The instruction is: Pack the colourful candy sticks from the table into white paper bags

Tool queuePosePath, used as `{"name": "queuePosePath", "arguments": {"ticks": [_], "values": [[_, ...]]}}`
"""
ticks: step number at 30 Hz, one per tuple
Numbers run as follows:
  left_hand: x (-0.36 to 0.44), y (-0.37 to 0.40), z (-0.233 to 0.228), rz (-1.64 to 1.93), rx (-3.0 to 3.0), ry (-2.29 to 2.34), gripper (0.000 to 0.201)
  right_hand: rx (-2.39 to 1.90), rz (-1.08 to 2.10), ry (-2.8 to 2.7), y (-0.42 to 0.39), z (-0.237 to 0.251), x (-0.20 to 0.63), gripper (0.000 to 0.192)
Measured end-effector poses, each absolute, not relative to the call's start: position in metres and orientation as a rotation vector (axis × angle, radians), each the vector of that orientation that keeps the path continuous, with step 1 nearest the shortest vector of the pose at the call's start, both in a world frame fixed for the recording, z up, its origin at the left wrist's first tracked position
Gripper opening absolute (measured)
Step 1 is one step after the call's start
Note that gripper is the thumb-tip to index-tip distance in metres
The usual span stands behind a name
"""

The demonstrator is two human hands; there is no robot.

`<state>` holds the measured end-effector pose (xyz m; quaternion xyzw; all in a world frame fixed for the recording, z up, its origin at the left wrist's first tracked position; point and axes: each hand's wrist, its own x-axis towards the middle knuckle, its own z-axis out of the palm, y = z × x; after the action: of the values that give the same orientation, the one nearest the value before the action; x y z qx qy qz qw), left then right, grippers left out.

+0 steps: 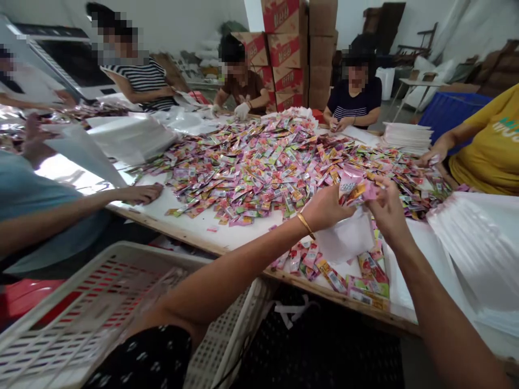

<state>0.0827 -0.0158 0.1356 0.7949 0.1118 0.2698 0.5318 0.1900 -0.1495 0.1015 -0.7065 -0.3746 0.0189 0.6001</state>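
Observation:
My left hand (327,208), with a gold bracelet at the wrist, is closed around a whitish plastic bag (346,237) and small pink and orange sachets (356,190) at its top. The fingers of my right hand (388,208) pinch the pink end of these sachets from the other side. How many sachets are held I cannot tell. Below my hands, loose sachets (310,256) lie along the table's front edge. A large heap of colourful sachets (259,167) spreads just beyond.
Stacks of flat white bags (474,243) lie at right, more bags (132,135) at left. A white plastic crate (121,251) stands below the table edge (219,249). Several co-workers sit or stand around the table; one person's hand (146,193) rests near the heap's left. Cartons (287,54) are stacked behind.

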Motion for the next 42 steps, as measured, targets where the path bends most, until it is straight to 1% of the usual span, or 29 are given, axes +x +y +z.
{"name": "queuePosePath", "arguments": {"ticks": [3, 5, 9, 11, 15, 17, 20, 24, 26, 30, 31, 34, 38, 40, 42], "values": [[0.08, -0.012, 0.143, 0.545, 1.97, 0.238, 0.033, -1.669, 0.278, -1.006, -0.146, 0.105, 0.194, 0.026], [0.076, -0.01, 0.146, 0.464, 1.965, 0.219, 0.034, -1.655, 0.326, -1.017, -0.147, 0.105, 0.191, 0.022], [0.068, -0.014, 0.15, 0.461, 1.885, 0.218, 0.031, -1.588, 0.298, -0.932, -0.153, 0.107, 0.181, 0.019], [0.069, -0.02, 0.152, 0.498, 1.874, 0.208, 0.033, -1.587, 0.292, -0.837, -0.156, 0.11, 0.177, 0.018], [0.078, -0.028, 0.155, 0.474, 2.001, 0.199, 0.036, -1.514, 0.234, -0.606, -0.157, 0.117, 0.175, 0.024], [0.085, -0.028, 0.155, 0.401, 2.135, 0.173, 0.033, -1.476, 0.156, -0.551, -0.158, 0.119, 0.176, 0.023], [0.094, -0.026, 0.154, 0.202, 2.385, 0.069, 0.027, -1.45, 0.064, -0.461, -0.162, 0.121, 0.176, 0.013], [0.097, -0.033, 0.159, -0.059, 2.806, -0.077, 0.032, -1.427, 0.069, -0.416, -0.168, 0.12, 0.173, 0.018], [0.094, -0.037, 0.166, -0.036, 2.934, -0.073, 0.032, -1.379, 0.106, -0.404, -0.171, 0.119, 0.172, 0.019], [0.091, -0.035, 0.179, 0.215, 2.895, -0.136, 0.048, -1.294, 0.187, -0.402, -0.173, 0.117, 0.173, 0.019], [0.092, -0.032, 0.179, 0.231, 2.869, -0.169, 0.047, -1.282, 0.189, -0.398, -0.173, 0.117, 0.173, 0.019], [0.103, -0.027, 0.171, 0.124, 2.875, -0.277, 0.031, -1.264, 0.19, -0.378, -0.172, 0.117, 0.173, 0.019], [0.12, -0.036, 0.153, -0.217, 3.027, -0.513, 0.017, -1.254, 0.204, -0.424, -0.17, 0.114, 0.17, 0.02], [0.122, -0.042, 0.155, -0.337, 3.032, -0.643, 0.015, -1.268, 0.18, -0.443, -0.17, 0.112, 0.169, 0.02], [0.119, -0.044, 0.165, -0.293, 3.041, -0.653, 0.016, -1.278, 0.178, -0.424, -0.171, 0.112, 0.169, 0.021]]}}
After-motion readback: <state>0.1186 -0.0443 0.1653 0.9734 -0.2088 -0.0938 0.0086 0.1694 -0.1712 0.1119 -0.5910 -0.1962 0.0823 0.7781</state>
